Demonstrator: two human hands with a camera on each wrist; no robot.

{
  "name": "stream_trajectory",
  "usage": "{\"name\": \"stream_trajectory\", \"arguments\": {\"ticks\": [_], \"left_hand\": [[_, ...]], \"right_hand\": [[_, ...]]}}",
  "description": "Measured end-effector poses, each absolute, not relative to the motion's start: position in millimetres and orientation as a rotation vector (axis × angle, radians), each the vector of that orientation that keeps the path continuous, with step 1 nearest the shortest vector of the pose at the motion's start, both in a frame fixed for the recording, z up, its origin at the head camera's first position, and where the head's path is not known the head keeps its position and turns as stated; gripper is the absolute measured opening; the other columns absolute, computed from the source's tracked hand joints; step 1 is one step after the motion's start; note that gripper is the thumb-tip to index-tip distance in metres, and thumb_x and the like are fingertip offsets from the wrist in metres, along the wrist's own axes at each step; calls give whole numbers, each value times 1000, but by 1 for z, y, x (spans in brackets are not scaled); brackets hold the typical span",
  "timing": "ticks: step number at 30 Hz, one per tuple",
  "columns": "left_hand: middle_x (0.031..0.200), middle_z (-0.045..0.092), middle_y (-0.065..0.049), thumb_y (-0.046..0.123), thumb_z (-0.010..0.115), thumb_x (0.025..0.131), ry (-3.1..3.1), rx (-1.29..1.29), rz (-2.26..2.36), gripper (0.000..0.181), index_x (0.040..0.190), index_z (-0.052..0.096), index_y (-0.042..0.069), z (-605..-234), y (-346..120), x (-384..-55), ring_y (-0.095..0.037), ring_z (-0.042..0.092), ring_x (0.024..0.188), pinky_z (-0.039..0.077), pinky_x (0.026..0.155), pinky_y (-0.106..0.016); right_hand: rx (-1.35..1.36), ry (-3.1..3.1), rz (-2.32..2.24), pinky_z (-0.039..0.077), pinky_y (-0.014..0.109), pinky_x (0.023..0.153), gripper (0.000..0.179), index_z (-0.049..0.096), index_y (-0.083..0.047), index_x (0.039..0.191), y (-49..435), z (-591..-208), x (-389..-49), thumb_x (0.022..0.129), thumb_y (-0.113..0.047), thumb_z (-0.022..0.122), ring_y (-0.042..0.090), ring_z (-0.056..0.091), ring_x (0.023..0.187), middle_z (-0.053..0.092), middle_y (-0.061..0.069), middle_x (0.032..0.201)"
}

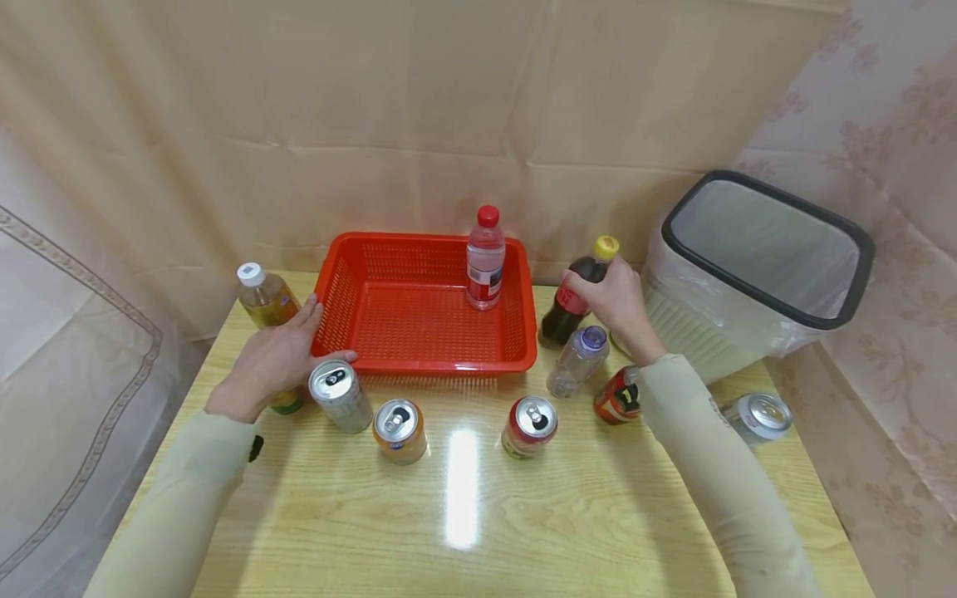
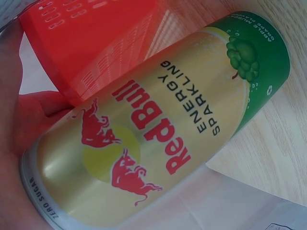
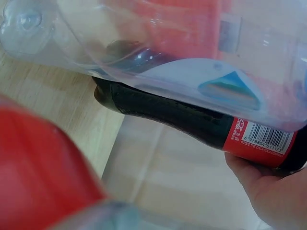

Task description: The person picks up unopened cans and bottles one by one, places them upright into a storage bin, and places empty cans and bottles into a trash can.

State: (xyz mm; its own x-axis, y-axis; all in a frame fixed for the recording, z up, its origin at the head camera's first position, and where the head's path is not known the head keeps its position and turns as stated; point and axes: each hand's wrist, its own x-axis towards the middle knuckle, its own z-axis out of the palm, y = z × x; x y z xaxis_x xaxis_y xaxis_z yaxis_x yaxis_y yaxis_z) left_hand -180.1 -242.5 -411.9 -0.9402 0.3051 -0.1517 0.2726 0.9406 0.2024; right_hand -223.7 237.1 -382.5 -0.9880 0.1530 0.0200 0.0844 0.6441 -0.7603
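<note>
My right hand (image 1: 616, 301) grips a cola bottle (image 1: 557, 322) with a yellow cap and red label, right of the red basket. In the right wrist view, fingers wrap the cola bottle's label (image 3: 261, 141), and a clear empty bottle (image 3: 120, 52) covers part of it. My left hand (image 1: 272, 361) rests at the basket's left front corner, fingers and thumb extended along the rim of the red basket (image 1: 419, 365). Just below that hand stands a gold and green Red Bull can (image 2: 144, 124), mostly hidden in the head view. A red-capped bottle (image 1: 486, 262) stands inside the basket.
A tea-coloured bottle (image 1: 265, 299) stands behind my left hand. Cans line the front: silver (image 1: 347, 407), orange (image 1: 401, 444), red (image 1: 527, 436), another red can (image 1: 616, 399) and a silver one (image 1: 751, 423). A lined bin (image 1: 695, 324) stands at right.
</note>
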Motion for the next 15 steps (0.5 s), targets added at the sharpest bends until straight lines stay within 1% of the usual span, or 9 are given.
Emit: {"name": "stream_trajectory", "arguments": {"ticks": [4,9,15], "left_hand": [[167,16,-29,87,42,89,2912,436,274,118,160,24,-6,-412,-243,-180,-57,54,123,51,92,-63],[167,16,-29,89,41,87,2909,428,287,121,161,24,-5,-412,-244,-180,-57,55,121,51,91,-63],[167,16,-29,89,42,86,2902,430,291,121,161,24,-5,-411,-244,-181,-57,56,120,52,91,-63]], "right_hand": [[-204,-2774,1250,52,43,83,61,52,-2,122,236,-380,-222,90,-50,71,34,59,98,62,18,107],[-187,-2770,1267,54,47,89,66,49,-3,126,235,-376,-218,90,-54,70,35,60,102,63,18,113],[-166,-2725,1255,54,46,87,63,51,-4,123,233,-368,-212,90,-54,70,34,61,100,64,17,109]]}}
